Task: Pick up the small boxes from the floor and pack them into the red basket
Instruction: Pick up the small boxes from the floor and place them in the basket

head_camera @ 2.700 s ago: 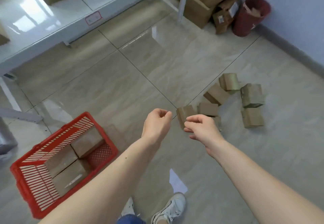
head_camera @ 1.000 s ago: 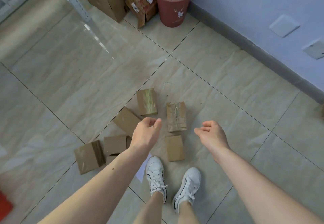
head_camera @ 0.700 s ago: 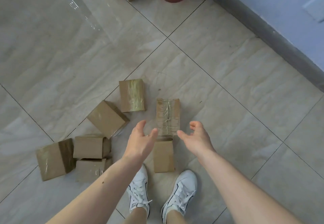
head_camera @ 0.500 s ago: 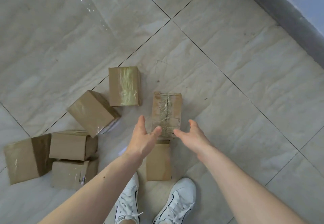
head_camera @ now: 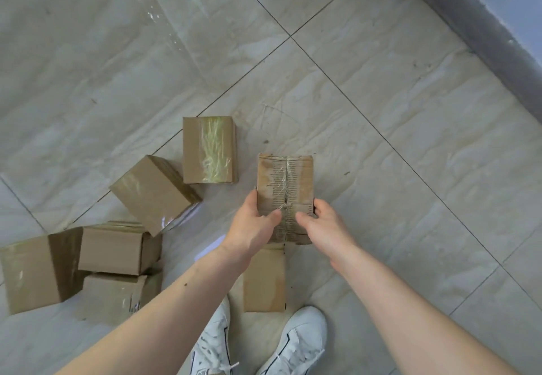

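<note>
The taped box [head_camera: 285, 195], previously untouched on the floor [head_camera: 381, 145], is now clamped between the left hand [head_camera: 252, 225] and right hand [head_camera: 322, 225]; lifting can begin. The red basket is out of view.

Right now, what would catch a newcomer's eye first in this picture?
Two bare hands, left hand and right hand, grip a taped box from both sides at the centre. More cardboard boxes lie scattered on the tiled floor to the left, and white sneakers show at the bottom.
</note>
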Motion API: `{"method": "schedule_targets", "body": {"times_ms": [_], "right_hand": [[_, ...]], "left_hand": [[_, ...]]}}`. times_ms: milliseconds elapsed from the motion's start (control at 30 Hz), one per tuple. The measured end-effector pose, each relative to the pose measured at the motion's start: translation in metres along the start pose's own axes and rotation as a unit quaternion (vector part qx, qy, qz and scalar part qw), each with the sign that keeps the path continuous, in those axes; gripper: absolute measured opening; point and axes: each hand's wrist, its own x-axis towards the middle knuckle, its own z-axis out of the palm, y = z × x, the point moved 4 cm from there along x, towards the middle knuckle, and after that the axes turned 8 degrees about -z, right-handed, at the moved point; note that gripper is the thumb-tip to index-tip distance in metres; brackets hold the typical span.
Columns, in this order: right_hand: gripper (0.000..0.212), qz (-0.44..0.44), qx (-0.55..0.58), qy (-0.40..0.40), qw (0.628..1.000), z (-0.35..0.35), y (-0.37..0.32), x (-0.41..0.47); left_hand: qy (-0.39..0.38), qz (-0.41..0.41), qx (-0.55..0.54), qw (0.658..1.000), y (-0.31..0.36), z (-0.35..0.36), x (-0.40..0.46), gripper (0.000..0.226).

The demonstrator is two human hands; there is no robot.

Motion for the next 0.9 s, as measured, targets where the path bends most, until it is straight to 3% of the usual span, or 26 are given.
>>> {"method": "schedule_targets", "body": {"times_ms": [267, 400, 567, 667, 900], "right_hand": [[0.033, -0.047, 0.009, 0.014, 0.999, -0.023, -0.117, -0.112], [0.049, -0.065, 0.034, -0.004, 0.997, -0.027, -0.175, -0.171], [0.043, -0.096, 0.021, -0.014, 0.995, -0.023, -0.22, -0.222], [0.04, -0.123, 0.009, -0.027, 0.992, -0.014, -0.237, -0.242], [0.046, -0.166, -0.08, -0.051, 0.982, 0.034, -0.242, -0.281]], "left_hand": [[0.046, 0.019, -0.019, 0.999, 0.064, -0.057, -0.123, 0.027], [0.057, 0.024, -0.023, 0.998, 0.092, -0.097, -0.184, 0.077], [0.069, 0.041, -0.073, 0.994, 0.107, -0.146, -0.244, 0.107], [0.06, 0.055, -0.128, 0.988, 0.101, -0.169, -0.27, 0.1], [0.111, 0.068, -0.159, 0.979, 0.049, -0.204, -0.322, 0.048]]}}
